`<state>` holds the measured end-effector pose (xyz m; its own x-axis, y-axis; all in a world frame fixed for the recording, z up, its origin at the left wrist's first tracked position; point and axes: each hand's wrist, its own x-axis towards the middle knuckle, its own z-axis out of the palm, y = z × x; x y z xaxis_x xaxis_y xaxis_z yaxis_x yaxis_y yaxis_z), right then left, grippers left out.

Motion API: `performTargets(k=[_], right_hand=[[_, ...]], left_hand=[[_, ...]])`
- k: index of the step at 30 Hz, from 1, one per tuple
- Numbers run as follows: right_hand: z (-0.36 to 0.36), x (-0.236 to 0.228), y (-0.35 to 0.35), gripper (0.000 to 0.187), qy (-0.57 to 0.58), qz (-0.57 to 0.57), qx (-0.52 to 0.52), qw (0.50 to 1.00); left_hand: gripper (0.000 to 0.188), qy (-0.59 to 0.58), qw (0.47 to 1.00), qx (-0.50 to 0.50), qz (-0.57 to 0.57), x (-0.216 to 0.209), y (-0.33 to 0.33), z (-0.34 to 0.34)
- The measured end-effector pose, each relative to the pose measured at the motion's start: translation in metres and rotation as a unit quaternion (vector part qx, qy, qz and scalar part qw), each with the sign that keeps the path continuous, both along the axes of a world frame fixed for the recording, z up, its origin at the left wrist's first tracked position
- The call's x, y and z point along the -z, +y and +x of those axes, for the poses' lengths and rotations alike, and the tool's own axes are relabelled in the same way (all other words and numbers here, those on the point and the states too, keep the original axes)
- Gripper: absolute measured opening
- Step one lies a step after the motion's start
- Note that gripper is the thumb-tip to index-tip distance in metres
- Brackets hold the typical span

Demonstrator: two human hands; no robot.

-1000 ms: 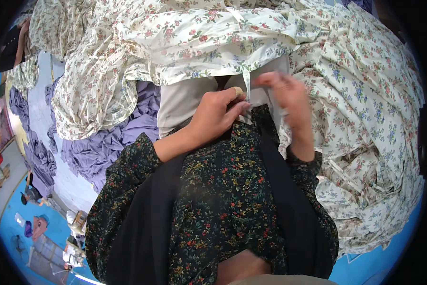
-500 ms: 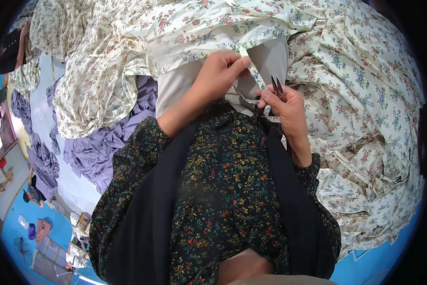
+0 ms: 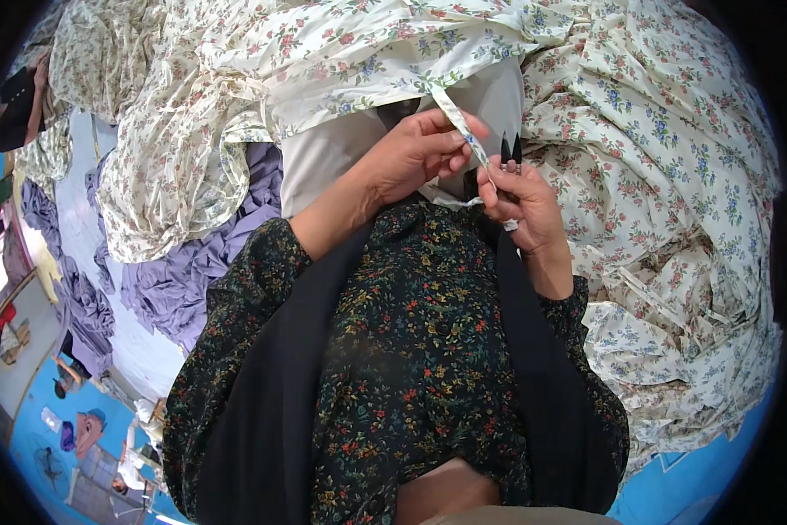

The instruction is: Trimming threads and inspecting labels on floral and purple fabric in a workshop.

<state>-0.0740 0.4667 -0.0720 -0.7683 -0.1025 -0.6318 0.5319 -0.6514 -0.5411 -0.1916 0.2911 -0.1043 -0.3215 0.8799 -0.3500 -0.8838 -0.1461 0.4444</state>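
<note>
A narrow floral fabric strip [image 3: 453, 115] hangs from the hem of the cream floral cloth [image 3: 358, 83] over my lap and runs down to my right hand. My left hand [image 3: 420, 157] has its fingers bent around the strip's middle, thumb and fingertips against it. My right hand [image 3: 529, 206] pinches the strip's lower end between thumb and fingers. It also holds a pair of thread snips [image 3: 510, 150], whose two dark pointed blades stick up, slightly apart; their handles are hidden in the palm. A loose white tail of strip [image 3: 450, 199] shows below the hands.
Heaped floral cloth [image 3: 656, 192] fills the right side, and more floral cloth [image 3: 170, 175] lies at left. Purple cloth [image 3: 175, 289] is bunched beside it on a pale surface [image 3: 135, 341]. Other people [image 3: 131, 464] are far off at lower left.
My left hand has slid down the strip, its fingers loosening from a tight pinch. The snips in my right hand have turned more upright, and the right-hand fingers have closed nearer the strip's end.
</note>
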Motion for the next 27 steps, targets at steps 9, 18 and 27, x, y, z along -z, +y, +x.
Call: performTargets(k=[9, 18, 27], right_hand=[[-0.033, 0.013, -0.022, 0.013, 0.153, 0.446, -0.017, 0.882], [-0.028, 0.026, 0.004, 0.018, 0.140, 0.092, 0.081, 0.982], [-0.017, 0.028, -0.015, 0.023, 0.178, 0.464, -0.030, 0.867]], left_hand=[[0.014, 0.194, 0.966, -0.031, -0.169, 0.003, -0.004, 0.009], [0.014, 0.115, 0.982, -0.020, -0.150, 0.004, -0.008, 0.006], [0.011, 0.055, 0.992, -0.023, -0.113, 0.004, -0.006, 0.007]])
